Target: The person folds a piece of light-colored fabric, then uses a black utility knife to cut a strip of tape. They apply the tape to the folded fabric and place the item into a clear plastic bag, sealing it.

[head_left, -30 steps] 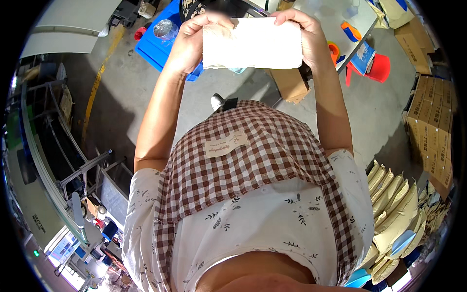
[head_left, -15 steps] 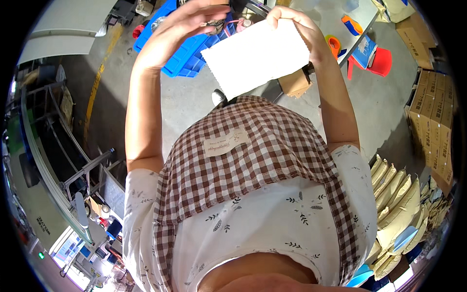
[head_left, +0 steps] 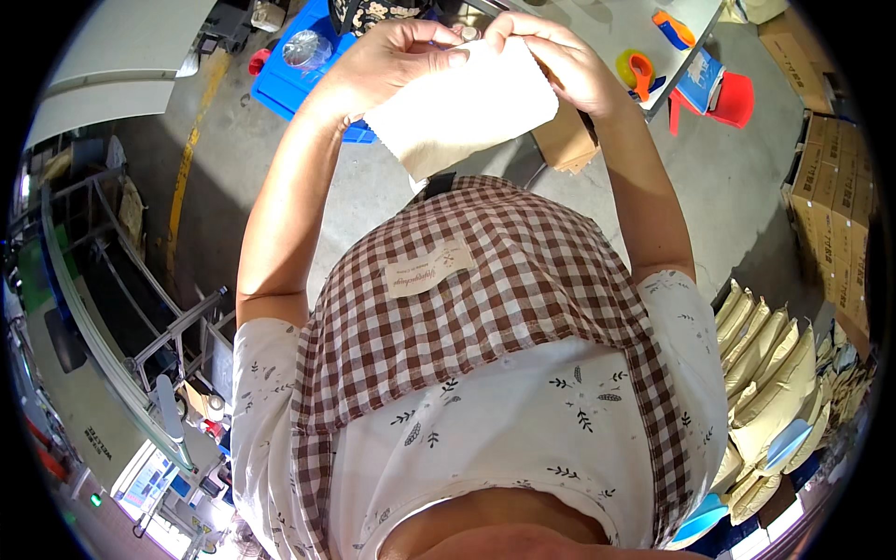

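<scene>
- The left hand (head_left: pixel 397 61) is closed in a pinch on the upper left edge of a white sheet (head_left: pixel 462 112), thumb on the near face and fingers curled over the top.
- The right hand (head_left: pixel 560 61) grips the sheet's upper right corner the same way, fingers folded over the edge.
- The white sheet hangs between the two hands, raised in front of the person's chest and tilted, with its lower left corner dropping below the left hand and its right end higher.
- The hands are near each other along the sheet's top edge, and most of the sheet lies below and between them.
- Just under the sheet is the brown-and-white checked apron (head_left: pixel 485 289), worn over a white patterned shirt, with a small pale label sewn on it.
- Beyond the left hand, on the floor, stands a blue crate (head_left: pixel 299 79).
- Beyond the right hand, a tabletop (head_left: pixel 635 33) carries a yellow and orange tape dispenser (head_left: pixel 635 70); a red stool (head_left: pixel 733 98) stands beside it.
- A brown cardboard box (head_left: pixel 569 140) sits below the right wrist.
- At the right edge, pale stuffed bags (head_left: pixel 775 373) are stacked in rows.
</scene>
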`<state>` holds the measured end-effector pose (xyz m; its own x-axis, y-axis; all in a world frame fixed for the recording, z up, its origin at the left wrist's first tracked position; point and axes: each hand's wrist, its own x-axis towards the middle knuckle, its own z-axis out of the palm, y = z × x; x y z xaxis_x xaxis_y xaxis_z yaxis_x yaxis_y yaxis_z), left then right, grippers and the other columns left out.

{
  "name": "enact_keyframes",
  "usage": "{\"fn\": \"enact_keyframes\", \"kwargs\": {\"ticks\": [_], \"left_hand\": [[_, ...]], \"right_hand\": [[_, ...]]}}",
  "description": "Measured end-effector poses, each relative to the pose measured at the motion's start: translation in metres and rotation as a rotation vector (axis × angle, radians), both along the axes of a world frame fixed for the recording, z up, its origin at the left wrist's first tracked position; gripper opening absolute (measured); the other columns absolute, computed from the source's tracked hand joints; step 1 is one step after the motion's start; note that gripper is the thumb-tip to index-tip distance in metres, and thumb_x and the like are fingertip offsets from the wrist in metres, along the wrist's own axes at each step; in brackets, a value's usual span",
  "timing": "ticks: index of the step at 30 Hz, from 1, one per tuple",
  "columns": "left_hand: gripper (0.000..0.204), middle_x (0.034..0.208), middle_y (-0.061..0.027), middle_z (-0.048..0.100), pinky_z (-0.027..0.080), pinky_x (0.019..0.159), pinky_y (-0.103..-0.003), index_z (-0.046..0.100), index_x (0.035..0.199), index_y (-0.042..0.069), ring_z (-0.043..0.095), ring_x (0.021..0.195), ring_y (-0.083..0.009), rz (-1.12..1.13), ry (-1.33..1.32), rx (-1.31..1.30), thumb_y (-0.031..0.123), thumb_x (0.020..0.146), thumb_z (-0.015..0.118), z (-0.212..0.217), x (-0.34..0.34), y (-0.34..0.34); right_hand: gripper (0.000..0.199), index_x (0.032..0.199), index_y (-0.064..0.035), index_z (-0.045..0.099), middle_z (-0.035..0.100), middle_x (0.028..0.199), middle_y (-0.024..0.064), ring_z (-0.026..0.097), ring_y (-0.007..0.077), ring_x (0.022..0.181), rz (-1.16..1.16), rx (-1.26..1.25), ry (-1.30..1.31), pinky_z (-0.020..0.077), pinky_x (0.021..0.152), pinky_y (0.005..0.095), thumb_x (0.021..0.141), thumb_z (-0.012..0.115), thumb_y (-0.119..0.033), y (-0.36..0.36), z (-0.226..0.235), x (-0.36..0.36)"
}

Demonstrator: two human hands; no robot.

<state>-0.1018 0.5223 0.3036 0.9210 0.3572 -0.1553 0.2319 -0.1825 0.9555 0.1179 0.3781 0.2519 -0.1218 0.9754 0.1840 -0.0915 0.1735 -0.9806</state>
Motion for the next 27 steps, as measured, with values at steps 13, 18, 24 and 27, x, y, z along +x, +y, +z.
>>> {"fn": "enact_keyframes", "kwargs": {"ticks": [13, 18, 24, 27], "left_hand": [[0.066, 0.127, -0.0106, 0.068, 0.051, 0.101, -0.032, 0.054, 0.147, 0.008, 0.065, 0.115, -0.0189, -0.138, 0.042, 0.057, 0.037, 0.093, 0.078, -0.005, -0.008, 0.004], [0.055, 0.121, -0.0065, 0.071, 0.051, 0.101, -0.031, 0.060, 0.138, 0.006, 0.065, 0.114, -0.0158, -0.199, -0.018, 0.003, 0.035, 0.095, 0.077, -0.009, -0.005, 0.009], [0.039, 0.104, -0.0016, 0.072, 0.052, 0.085, -0.027, 0.069, 0.125, 0.005, 0.064, 0.094, -0.0082, -0.185, 0.042, 0.012, 0.033, 0.098, 0.073, -0.014, -0.005, 0.009], [0.035, 0.103, -0.0032, 0.074, 0.054, 0.086, -0.027, 0.072, 0.122, 0.003, 0.066, 0.094, -0.0085, -0.176, 0.054, 0.011, 0.030, 0.099, 0.073, -0.017, -0.006, 0.010]], "right_hand": [[0.027, 0.106, -0.0028, 0.069, 0.063, 0.094, -0.0006, 0.057, 0.0042, 0.085, -0.099, -0.037, -0.340, 0.0465, 0.078, 0.0220, 0.102, 0.042, -0.003, 0.009, 0.009, 0.008], [0.030, 0.111, -0.0009, 0.070, 0.069, 0.100, 0.0020, 0.062, 0.0061, 0.090, -0.096, -0.029, -0.263, 0.0494, 0.082, 0.0234, 0.102, 0.042, -0.002, 0.012, 0.003, 0.003], [0.030, 0.111, -0.0004, 0.070, 0.070, 0.106, 0.0020, 0.063, 0.0081, 0.097, -0.077, 0.011, -0.295, 0.0493, 0.088, 0.0242, 0.101, 0.041, -0.002, 0.014, -0.002, 0.004], [0.031, 0.110, -0.0008, 0.069, 0.070, 0.106, 0.0011, 0.063, 0.0090, 0.097, -0.056, -0.010, -0.336, 0.0494, 0.088, 0.0244, 0.101, 0.040, -0.002, 0.013, -0.005, 0.009]]}}
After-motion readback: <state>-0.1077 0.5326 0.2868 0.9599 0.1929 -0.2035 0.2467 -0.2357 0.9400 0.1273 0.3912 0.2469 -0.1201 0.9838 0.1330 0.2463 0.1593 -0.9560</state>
